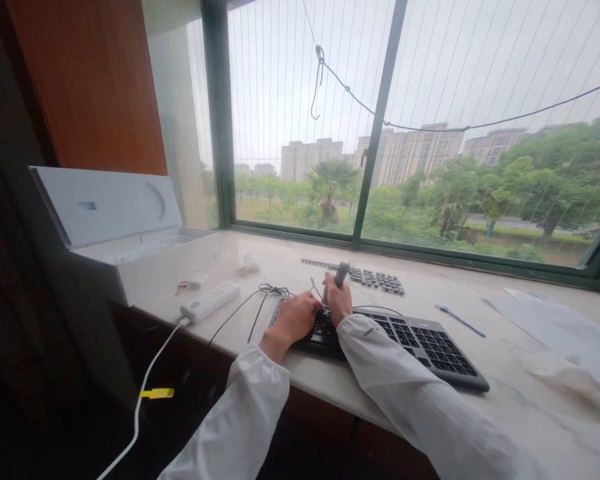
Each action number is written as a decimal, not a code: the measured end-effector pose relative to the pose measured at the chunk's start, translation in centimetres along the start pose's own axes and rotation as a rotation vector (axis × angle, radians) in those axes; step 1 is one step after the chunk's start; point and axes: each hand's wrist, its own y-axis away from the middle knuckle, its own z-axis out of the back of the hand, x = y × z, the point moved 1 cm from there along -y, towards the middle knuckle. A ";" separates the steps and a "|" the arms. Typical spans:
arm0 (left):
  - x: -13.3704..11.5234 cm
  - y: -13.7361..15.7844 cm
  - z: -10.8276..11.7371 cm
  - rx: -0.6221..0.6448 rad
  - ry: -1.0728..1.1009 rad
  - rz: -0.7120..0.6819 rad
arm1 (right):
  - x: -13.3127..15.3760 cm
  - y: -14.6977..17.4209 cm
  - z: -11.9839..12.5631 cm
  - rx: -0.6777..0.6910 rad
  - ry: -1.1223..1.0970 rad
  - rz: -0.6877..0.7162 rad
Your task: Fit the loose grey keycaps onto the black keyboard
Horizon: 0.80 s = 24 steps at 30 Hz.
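A black keyboard (pixel 440 347) lies on the pale marble-patterned counter, several of its keycaps apparently off. My right hand (pixel 338 300) is wrapped round a dark grey handle (pixel 342 272) held upright above the upper left of the keyboard; its lower end is hidden by my hands. Close beside it, my left hand (pixel 298 315) is bent down with its fingers together at the keys, and I cannot make out what they hold, if anything. Just behind my hands, loose black keycaps (pixel 380 280) are laid out in rows.
An open white box (pixel 165 263) stands at the left, near a white power strip (pixel 210 301) with a yellow-tagged cord. A thin black cable (pixel 275 289) is coiled left of the keyboard. At right are a blue pen-like stick (pixel 461 321) and papers (pixel 555 333). A window closes the back.
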 end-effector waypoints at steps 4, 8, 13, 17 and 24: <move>1.0 -0.8 0.1 0.032 0.087 -0.010 | 0.3 0.8 0.1 -0.006 0.181 0.104; 1.9 -1.8 0.3 0.115 0.167 -0.011 | 0.9 1.5 0.1 0.013 0.341 0.230; 2.4 -2.7 0.4 0.163 0.206 0.016 | 1.6 2.2 0.0 0.014 0.417 0.291; 2.4 -2.9 0.4 0.156 0.209 0.043 | 1.9 2.3 0.0 -0.022 0.410 0.298; 2.6 -2.9 0.1 0.145 0.203 0.075 | 1.9 2.3 0.1 -0.027 0.423 0.334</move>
